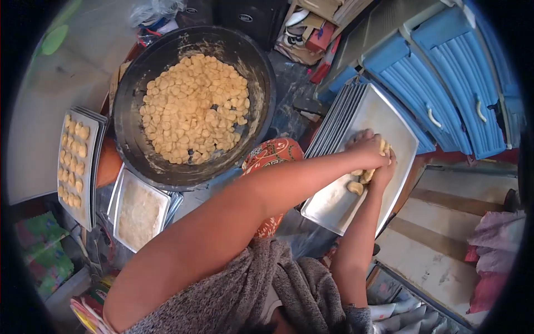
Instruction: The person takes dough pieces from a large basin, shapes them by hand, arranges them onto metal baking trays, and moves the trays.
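Both hands are close together over the top metal tray (384, 111) of a stack on the right. My left hand (367, 153) reaches across and is closed around pale, lumpy dough pieces (384, 146). Beside it, my right hand (383, 171) curls around the same cluster, its fingers partly hidden. Several more dough pieces lie just under the hands, among them a curved dough piece (355, 187) resting on the tray. A large black tub (266, 111) to the left holds a heap of similar small dough pieces (192, 106).
Another tray (83, 125) at far left carries rows of dough pieces on top of a stack. A floured tray (142, 209) lies below the tub. Blue drawers (423, 83) stand at upper right. My knee in patterned red cloth (272, 153) is between tub and tray stack.
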`<state>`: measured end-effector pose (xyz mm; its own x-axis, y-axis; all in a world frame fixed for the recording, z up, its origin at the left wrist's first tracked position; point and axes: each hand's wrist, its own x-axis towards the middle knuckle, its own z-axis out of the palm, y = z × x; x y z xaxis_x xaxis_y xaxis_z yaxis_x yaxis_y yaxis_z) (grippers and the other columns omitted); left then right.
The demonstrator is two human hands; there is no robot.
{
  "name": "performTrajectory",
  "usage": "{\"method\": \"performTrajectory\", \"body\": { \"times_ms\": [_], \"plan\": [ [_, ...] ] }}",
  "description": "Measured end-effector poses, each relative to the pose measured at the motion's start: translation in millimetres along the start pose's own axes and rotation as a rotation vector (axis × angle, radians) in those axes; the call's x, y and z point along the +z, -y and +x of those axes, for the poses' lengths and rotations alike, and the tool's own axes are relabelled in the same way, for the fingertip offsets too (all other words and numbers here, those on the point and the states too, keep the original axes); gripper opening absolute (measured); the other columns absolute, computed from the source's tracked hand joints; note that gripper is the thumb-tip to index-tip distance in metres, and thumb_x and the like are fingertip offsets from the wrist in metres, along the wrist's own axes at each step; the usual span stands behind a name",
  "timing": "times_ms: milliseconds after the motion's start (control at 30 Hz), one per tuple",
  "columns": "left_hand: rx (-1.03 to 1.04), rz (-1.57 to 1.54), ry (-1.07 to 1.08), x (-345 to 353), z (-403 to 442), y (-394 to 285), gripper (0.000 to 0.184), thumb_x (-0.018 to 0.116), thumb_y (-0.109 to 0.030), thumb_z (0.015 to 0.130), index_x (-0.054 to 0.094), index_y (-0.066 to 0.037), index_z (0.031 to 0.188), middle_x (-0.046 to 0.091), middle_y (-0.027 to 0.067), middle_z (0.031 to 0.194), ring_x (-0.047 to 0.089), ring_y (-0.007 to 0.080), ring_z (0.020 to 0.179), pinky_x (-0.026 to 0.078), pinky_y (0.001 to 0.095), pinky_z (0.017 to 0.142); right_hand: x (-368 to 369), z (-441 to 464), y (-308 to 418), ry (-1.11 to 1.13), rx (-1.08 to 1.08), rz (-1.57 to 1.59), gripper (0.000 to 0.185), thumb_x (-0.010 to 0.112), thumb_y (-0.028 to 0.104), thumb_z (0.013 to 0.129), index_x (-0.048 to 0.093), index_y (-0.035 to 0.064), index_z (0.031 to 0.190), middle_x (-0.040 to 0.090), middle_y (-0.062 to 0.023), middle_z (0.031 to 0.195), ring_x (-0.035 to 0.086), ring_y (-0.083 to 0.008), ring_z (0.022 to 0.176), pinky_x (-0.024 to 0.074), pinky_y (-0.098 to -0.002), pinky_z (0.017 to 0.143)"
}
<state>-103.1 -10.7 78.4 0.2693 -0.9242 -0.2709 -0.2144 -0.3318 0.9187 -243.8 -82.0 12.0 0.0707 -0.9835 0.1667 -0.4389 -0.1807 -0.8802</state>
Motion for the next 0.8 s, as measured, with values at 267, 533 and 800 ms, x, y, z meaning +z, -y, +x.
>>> {"method": "performTrajectory", "body": {
  "times_ms": [267, 533, 800],
  "plan": [
    [0.215, 0.457, 0.026, -14.1, 14.4, -9.3, 0.030, 0.059, -0.020, 0.080, 0.063, -0.003, 0.103, 0.055, 0.0151, 0.114, 0.056, 0.0311, 0.104, 0.044, 0.0413, 0.089, -1.8, -4.8, 2.5, -0.014, -0.042, -0.060, 0.040, 0.055, 0.024, 0.090, 0.055, -0.0051, 0.118, 0.056, -0.0205, 0.115, 0.054, -0.0287, 0.106, 0.0408, -0.0374, 0.094],
    [0.295, 0.336, 0.023, -1.5, 27.4, -1.4, 0.026, 0.060, -0.016, 0.077, 0.063, -0.002, 0.099, 0.055, 0.0172, 0.109, 0.056, 0.0338, 0.103, 0.047, 0.0404, 0.085, -10.5, -11.3, 29.3, 0.131, 0.270, 0.313, 0.035, 0.053, 0.016, 0.091, 0.050, -0.0038, 0.120, 0.055, -0.0174, 0.116, 0.055, -0.0218, 0.102, 0.0440, -0.0331, 0.090],
    [0.288, -0.009, 0.033, -39.7, 47.7, 4.9, 0.033, 0.058, -0.002, 0.076, 0.059, -0.001, 0.109, 0.057, 0.0210, 0.111, 0.056, 0.0358, 0.104, 0.046, 0.0389, 0.089, -27.2, 19.7, 58.4, 0.243, 0.102, -0.138, 0.030, 0.058, 0.007, 0.085, 0.056, 0.0008, 0.114, 0.055, -0.0115, 0.117, 0.054, -0.0209, 0.101, 0.0421, -0.0309, 0.088]
  ]
}}
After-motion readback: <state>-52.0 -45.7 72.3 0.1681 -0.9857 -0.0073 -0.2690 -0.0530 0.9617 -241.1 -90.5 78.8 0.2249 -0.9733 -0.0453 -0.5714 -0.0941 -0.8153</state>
